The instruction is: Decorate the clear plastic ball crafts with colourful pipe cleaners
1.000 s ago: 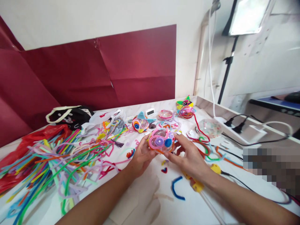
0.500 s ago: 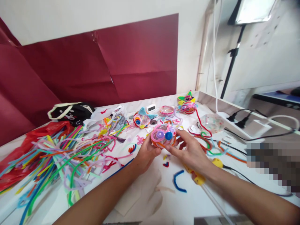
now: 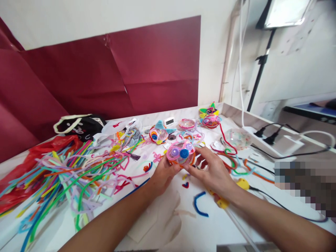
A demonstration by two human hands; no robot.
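Note:
Above the middle of the table, my left hand [image 3: 164, 175] and my right hand [image 3: 211, 169] hold a clear round ball [image 3: 181, 159] trimmed with pipe cleaners. Pink loops frame its front, with lilac coils and a blue coil on it. My left fingers grip its left side; the right thumb and fingertips are at its lower right. Just below lie a small red and blue heart [image 3: 185, 185] and a curved blue pipe cleaner [image 3: 201, 204]. Under my right wrist is a yellow-handled tool [image 3: 222, 202], partly hidden, probably a glue gun.
Loose pipe cleaners [image 3: 65, 178] spread over a red plastic bag [image 3: 52, 145] at left. Behind stand a decorated fish-like ball [image 3: 159, 134], a small clock [image 3: 169, 121], and a yellow-green figure [image 3: 210, 114]. A power strip [image 3: 275, 141] with cables lies at right.
The decorated ball has shifted slightly left and turned a little, its blue coil now further left. Both hands stay around it.

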